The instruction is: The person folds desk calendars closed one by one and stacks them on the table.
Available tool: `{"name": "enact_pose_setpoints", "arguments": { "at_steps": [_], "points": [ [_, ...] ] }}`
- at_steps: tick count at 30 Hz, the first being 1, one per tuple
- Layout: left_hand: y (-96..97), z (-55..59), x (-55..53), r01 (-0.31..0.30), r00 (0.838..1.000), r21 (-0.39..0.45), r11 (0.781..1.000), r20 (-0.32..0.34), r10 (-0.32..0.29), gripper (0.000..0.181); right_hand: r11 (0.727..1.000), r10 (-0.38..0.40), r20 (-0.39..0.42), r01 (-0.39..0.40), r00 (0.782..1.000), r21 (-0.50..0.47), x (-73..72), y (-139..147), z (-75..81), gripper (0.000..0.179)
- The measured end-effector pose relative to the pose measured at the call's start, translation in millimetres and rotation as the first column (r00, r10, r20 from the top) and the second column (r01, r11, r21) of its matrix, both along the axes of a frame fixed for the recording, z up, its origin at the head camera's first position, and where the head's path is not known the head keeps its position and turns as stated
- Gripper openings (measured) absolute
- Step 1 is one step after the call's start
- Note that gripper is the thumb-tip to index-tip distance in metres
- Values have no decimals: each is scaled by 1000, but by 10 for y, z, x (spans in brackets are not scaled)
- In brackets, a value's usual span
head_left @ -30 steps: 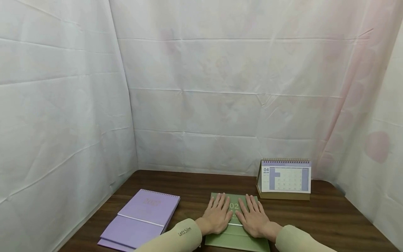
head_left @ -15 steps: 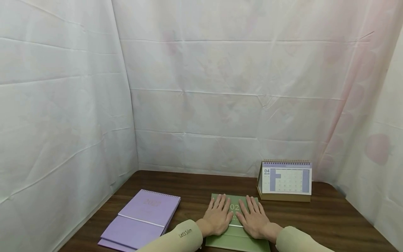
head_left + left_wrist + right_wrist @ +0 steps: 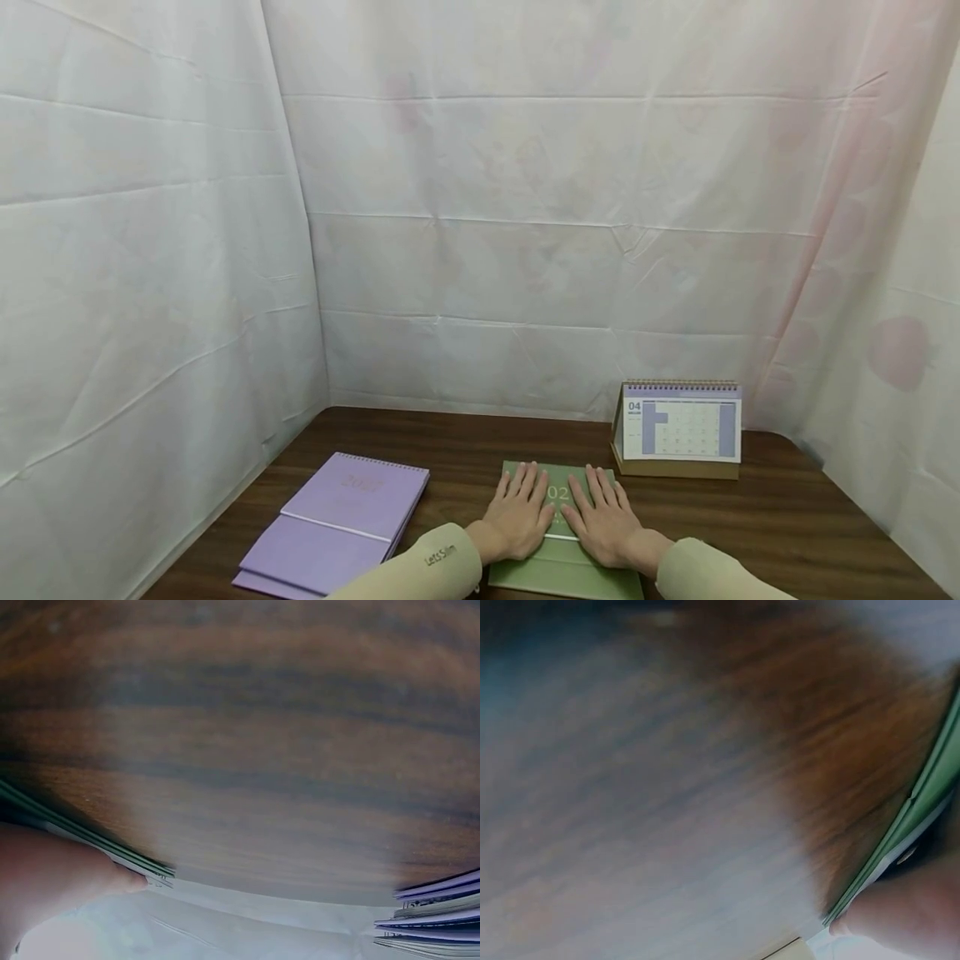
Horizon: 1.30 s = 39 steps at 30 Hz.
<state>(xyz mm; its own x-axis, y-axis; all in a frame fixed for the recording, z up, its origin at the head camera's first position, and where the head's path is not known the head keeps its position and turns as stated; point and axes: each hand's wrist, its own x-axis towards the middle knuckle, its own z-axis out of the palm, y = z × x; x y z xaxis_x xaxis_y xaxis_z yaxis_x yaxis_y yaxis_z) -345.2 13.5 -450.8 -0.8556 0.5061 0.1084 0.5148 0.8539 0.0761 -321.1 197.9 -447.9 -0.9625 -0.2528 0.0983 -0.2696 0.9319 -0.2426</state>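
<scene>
A green desk calendar [image 3: 558, 575] lies folded flat near the table's front, with "02" printed between the two hands. My left hand [image 3: 517, 512] rests palm down on its left half, fingers straight and slightly spread. On the right half my right hand [image 3: 602, 517] lies the same way, thumb pointing inward. In the left wrist view the green calendar's edge [image 3: 97, 838] shows under the hand. The right wrist view has the calendar's layered green edge [image 3: 900, 825] beside the fingers.
Flat purple desk calendars [image 3: 337, 525] lie stacked at the left. At the back right a purple-and-white desk calendar [image 3: 681, 425] stands upright, showing "04". White cloth [image 3: 465, 275] hangs behind and beside the dark wooden table [image 3: 465, 433].
</scene>
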Motion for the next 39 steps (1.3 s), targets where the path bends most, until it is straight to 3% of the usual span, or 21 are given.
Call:
{"name": "enact_pose_setpoints", "arguments": {
  "at_steps": [4, 8, 11, 13, 15, 16, 18, 20, 22, 23, 25, 28, 33, 39],
  "points": [
    [-10, 36, -9, 17, 1000, 10, 1000, 21, -17, 61, 1000, 24, -11, -24, 1000, -13, -28, 38, 82, 65],
    [-19, 121, -23, 20, 999, 109, 994, 35, -24, 60, 999, 1, -134, -7, 991, -47, -92, 95, 194, 61],
    [-21, 240, 13, -16, 1000, 234, 972, 16, 12, 56, 994, -70, -223, 47, 972, -103, -100, 144, 281, 51],
    [-22, 340, 50, -77, 997, 328, 941, 15, 76, 52, 982, -122, -221, 85, 968, -168, -97, 182, 346, 38],
    [-29, 435, 85, -165, 986, 441, 882, 78, 146, 48, 955, -181, -144, 139, 973, -261, -81, 219, 418, 31],
    [-33, 483, 101, -221, 975, 496, 840, 132, 179, 49, 931, -205, -74, 171, 976, -323, -67, 238, 457, 31],
    [-51, 565, 114, -339, 938, 588, 734, 267, 218, 52, 861, -228, 99, 248, 969, -443, -54, 274, 531, 34],
    [-80, 621, 110, -442, 888, 658, 610, 415, 197, 57, 769, -236, 269, 349, 934, -536, -33, 303, 596, 44],
    [-107, 655, 89, -525, 836, 689, 500, 527, 152, 61, 681, -226, 393, 433, 891, -590, -28, 328, 640, 57],
    [-120, 659, 69, -561, 811, 691, 457, 569, 134, 63, 647, -220, 441, 469, 870, -602, -35, 338, 652, 58],
    [-139, 657, 30, -612, 770, 686, 393, 629, 102, 63, 596, -213, 504, 520, 837, -612, -46, 355, 670, 55],
    [-154, 651, -17, -667, 727, 653, 358, 675, 124, 64, 552, -204, 563, 569, 801, -609, -72, 373, 675, 48],
    [-182, 655, -45, -696, 705, 637, 330, 693, 149, 64, 524, -207, 599, 604, 774, -600, -69, 359, 652, 44],
    [-187, 609, -59, -716, 691, 653, 246, 712, 123, 65, 564, -206, 584, 583, 785, -585, -32, 319, 635, 49]
  ]
}}
